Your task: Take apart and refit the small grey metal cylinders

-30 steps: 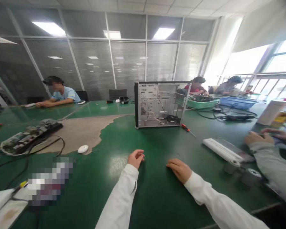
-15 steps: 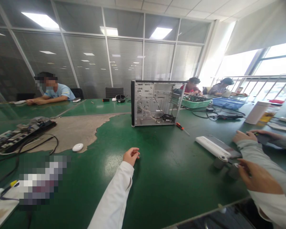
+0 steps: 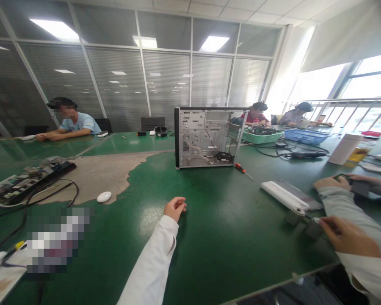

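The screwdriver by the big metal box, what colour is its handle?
The screwdriver handle is mostly orange, seen in the head view.

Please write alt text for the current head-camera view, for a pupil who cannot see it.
A person's right hand is at a small grey cylinder on the right of a green table; the left hand, loosely curled, is near the middle. Beyond them stands an open computer case, with an orange-handled screwdriver by its lower right corner.

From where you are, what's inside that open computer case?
Inside the open computer case, pale wires slope across the lower left and a black bundle sits at the bottom right. Whatever lies behind its metal panels is covered.
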Motion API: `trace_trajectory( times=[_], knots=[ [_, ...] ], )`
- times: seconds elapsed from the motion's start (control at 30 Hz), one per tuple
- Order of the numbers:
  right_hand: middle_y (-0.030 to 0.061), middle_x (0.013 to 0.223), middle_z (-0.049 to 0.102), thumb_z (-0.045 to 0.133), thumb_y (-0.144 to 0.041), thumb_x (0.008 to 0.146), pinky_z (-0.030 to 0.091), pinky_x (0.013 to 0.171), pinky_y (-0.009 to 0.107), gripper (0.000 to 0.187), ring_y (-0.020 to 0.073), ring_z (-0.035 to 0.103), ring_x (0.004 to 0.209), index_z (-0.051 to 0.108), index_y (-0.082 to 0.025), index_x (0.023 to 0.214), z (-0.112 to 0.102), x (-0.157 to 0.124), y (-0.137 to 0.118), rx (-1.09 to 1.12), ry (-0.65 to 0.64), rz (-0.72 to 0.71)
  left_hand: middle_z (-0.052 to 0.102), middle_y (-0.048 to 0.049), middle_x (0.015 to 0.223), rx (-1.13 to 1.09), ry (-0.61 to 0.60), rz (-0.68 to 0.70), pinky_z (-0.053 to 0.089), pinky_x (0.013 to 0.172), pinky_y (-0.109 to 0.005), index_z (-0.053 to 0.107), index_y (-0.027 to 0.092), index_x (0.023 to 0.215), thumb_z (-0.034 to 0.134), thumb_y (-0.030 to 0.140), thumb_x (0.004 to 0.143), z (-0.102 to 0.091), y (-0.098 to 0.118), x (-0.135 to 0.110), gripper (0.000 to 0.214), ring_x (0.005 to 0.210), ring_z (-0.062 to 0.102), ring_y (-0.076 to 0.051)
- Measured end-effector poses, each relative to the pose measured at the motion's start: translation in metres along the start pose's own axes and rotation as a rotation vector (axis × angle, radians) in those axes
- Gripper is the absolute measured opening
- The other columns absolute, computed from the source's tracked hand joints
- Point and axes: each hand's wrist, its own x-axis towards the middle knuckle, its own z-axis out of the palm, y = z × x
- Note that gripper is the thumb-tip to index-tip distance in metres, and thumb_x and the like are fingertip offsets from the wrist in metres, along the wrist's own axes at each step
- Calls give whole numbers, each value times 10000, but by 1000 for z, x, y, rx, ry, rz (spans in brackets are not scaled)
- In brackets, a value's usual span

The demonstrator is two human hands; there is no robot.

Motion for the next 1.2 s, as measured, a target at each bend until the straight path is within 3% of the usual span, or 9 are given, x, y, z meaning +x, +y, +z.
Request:
trace_trajectory(
  times=[0.17,0.27,0.4,0.57,0.67,0.73,0.93,1.07,1.2],
  knots=[
    [75,844,567,379,-424,677,388,652,278,258,185,531,739,518,-221,753,-12,1,-13,26,112,-71,573,-3,612,-9,7,-4,421,484,-199,549,130,788,485,113,587,0,1,-1,212,480,530,-79],
    [80,949,543,369,-431,677,376,659,324,351,224,511,816,512,-205,904,-14,11,-24,-58,97,-87,574,-3,610,-24,6,-8,420,478,-196,551,130,783,486,109,584,0,3,-1,210,479,531,-79],
    [88,967,545,385,-428,674,363,663,353,422,241,518,828,469,-216,1029,-4,33,-36,-136,-168,-166,572,-3,601,-24,12,-24,418,468,-191,549,123,774,487,103,581,0,5,-2,203,472,526,-76],
    [138,847,577,479,-289,637,356,637,302,342,195,562,710,538,-165,951,13,61,-36,-51,-574,-254,575,0,601,-27,18,-13,419,471,-192,547,123,778,488,106,585,0,5,-2,202,470,529,-76],
    [141,770,584,522,-303,609,342,624,311,292,213,562,718,570,-167,863,13,72,-42,-33,-670,-255,577,3,596,-18,20,-3,422,477,-193,549,124,774,488,104,584,-1,3,-1,200,467,529,-75],
    [125,740,583,528,-341,604,334,618,324,248,223,559,713,573,-190,796,8,76,-55,-45,-648,-267,579,2,597,-14,17,2,423,481,-193,551,124,775,488,103,586,-1,1,0,201,469,530,-75],
    [75,735,562,493,-295,638,321,620,316,181,205,539,679,528,-200,788,-16,77,-152,-40,-543,-415,576,3,592,-23,7,6,420,482,-197,549,124,775,487,104,584,-1,1,0,202,466,526,-76],
    [55,783,543,438,-302,685,327,674,308,237,187,516,740,494,-205,894,-29,73,-243,171,-476,-520,576,-3,606,-17,17,-12,412,466,-190,545,121,787,482,105,588,-1,3,0,209,472,525,-75],
    [73,865,526,434,-298,692,344,699,307,354,190,492,808,427,-179,1025,-25,64,-324,470,-401,-551,577,-13,623,2,36,-39,412,459,-189,542,117,804,470,93,591,-3,2,0,226,491,530,-81]
  ],
)
